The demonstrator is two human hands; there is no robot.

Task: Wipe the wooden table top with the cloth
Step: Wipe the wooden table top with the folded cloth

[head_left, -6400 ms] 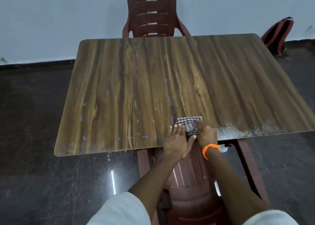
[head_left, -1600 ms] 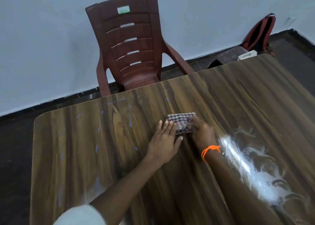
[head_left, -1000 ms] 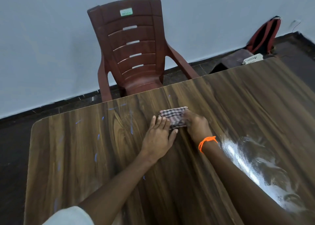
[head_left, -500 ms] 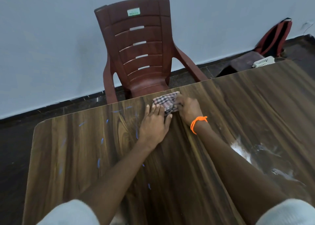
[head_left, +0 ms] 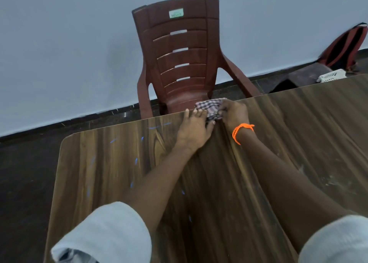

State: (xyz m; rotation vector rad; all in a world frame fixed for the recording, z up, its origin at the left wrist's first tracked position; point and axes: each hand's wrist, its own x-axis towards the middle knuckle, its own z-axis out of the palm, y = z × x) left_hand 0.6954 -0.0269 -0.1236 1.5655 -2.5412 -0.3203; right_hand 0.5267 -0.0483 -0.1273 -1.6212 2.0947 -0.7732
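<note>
Head view: cloth (head_left: pixel 210 108) sits right at the surface's (head_left: pixel 298 135) far edge, left hand (head_left: pixel 194 130) pressing flat on it, right hand (head_left: pixel 235 113) pinching it — stroke's at full reach, so next it likely draws back alongside.

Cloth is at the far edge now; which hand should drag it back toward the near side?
Probably the right hand: its fingers grip the cloth, while the left hand only presses flat on it.

One table (head_left: pixel 298 143), one cloth (head_left: pixel 210 107), two hands: left hand (head_left: pixel 194 130), right hand (head_left: pixel 235 113); one chair (head_left: pixel 179 63), one backpack (head_left: pixel 344 47).
</note>
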